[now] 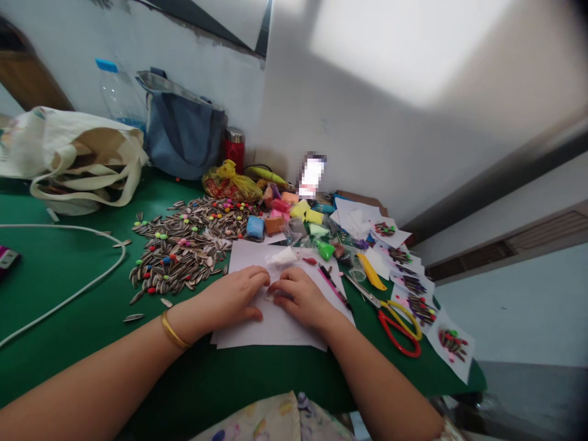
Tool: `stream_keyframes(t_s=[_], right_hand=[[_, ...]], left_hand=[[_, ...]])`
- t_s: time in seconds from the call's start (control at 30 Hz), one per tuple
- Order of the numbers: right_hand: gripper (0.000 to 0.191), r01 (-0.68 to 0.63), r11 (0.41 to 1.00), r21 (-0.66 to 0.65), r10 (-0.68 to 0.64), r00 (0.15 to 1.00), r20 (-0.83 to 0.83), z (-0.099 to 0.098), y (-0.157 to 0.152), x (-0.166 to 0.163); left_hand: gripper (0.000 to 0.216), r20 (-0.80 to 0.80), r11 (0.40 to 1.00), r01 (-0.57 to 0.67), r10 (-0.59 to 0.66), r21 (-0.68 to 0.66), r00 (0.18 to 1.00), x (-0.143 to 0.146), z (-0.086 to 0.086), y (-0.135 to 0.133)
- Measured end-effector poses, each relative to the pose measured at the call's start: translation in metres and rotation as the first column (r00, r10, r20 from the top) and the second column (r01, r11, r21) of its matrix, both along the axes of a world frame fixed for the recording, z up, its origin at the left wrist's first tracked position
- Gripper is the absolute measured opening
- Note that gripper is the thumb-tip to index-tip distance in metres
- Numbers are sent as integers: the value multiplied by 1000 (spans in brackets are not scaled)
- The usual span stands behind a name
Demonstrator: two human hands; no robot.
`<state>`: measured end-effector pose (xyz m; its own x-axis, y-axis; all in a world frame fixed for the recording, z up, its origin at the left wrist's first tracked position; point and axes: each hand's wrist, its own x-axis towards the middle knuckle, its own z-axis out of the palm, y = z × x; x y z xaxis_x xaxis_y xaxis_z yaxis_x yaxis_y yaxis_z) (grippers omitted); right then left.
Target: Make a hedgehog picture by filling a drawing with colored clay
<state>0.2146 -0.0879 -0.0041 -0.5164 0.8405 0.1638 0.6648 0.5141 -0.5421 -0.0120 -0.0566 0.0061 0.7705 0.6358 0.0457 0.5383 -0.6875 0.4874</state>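
Note:
Over a stack of white paper (294, 331), both of my hands meet fingertip to fingertip. My left hand (241, 297), with a gold bangle on its wrist, has its fingers bent inward and the thumb lower down. Opposite it, my right hand (301, 297) is closed, its finger and thumb tips curled together. A small whitish bit shows between the hands, too small to name. Just beyond the fingers lies a white lump in clear wrap (282, 256). A red teardrop-shaped piece (310, 261) and dark and pink pens (334, 288) lie right of my right hand.
Striped sunflower seeds (184, 245) with coloured beads spread at left. Coloured clay packs (275, 225) and a lit phone (312, 174) are behind. Scissors (395, 318), a yellow cutter (371, 271) and decorated paper cards (452, 343) lie right. A white cable (82, 288) crosses the left side.

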Motion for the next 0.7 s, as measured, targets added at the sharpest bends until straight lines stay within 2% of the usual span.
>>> stream_keyframes(t_s=[0.17, 0.43, 0.6, 0.7], right_hand=[[29, 8, 1000, -2, -8, 997, -77, -2, 0, 7], [19, -29, 995, 96, 28, 999, 19, -4, 2, -1], [21, -51, 998, 45, 50, 998, 23, -1, 2, -1], [15, -63, 997, 43, 60, 997, 57, -1, 2, -2]], left_hand=[[48, -12, 1000, 1, -1, -2, 1000, 0, 0, 0], [49, -6, 1000, 2, -2, -4, 1000, 0, 0, 0], [46, 6, 1000, 4, -4, -4, 1000, -1, 0, 0], [45, 5, 1000, 12, -12, -3, 1000, 0, -1, 0]])
